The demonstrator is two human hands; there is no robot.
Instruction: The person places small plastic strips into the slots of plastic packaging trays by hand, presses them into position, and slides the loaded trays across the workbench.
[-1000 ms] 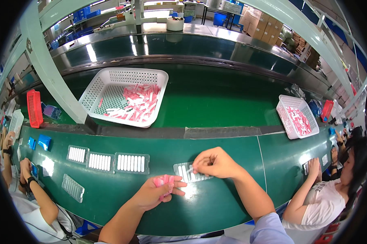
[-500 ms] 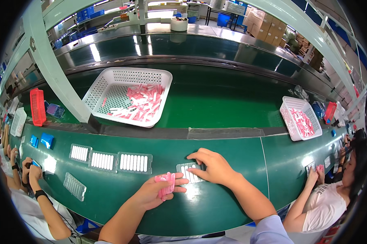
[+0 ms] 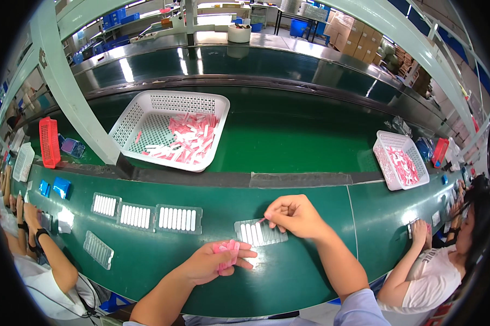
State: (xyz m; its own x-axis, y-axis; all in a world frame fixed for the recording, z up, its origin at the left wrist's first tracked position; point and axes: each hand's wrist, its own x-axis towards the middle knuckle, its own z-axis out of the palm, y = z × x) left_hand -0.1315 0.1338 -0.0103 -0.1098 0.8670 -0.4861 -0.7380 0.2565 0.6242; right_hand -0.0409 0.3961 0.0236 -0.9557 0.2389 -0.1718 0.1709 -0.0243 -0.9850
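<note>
Clutching thin, flat pink strips (image 3: pixel 227 253) in left hand (image 3: pixel 202 263); at its two o'clock, pinching small pink piece (image 3: pixel 262 220) in right hand (image 3: pixel 293 216), over clear, ribbed plastic tray (image 3: pixel 275 236). Likely light, flexible; best held edgewise.

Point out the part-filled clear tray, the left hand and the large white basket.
Part-filled clear tray (image 3: pixel 274 237): head view, empty slots.
Left hand (image 3: pixel 206 263): head view, near thumb's base.
Large white basket (image 3: pixel 182 101): head view, far wall.

The right sleeve (image 3: pixel 359 308) is pale blue. It is loose, has soft folds and ends near the elbow. The left hand (image 3: pixel 204 263) and right hand (image 3: pixel 295 217) are bare, and both forearms (image 3: pixel 340 263) are bare too.
</note>
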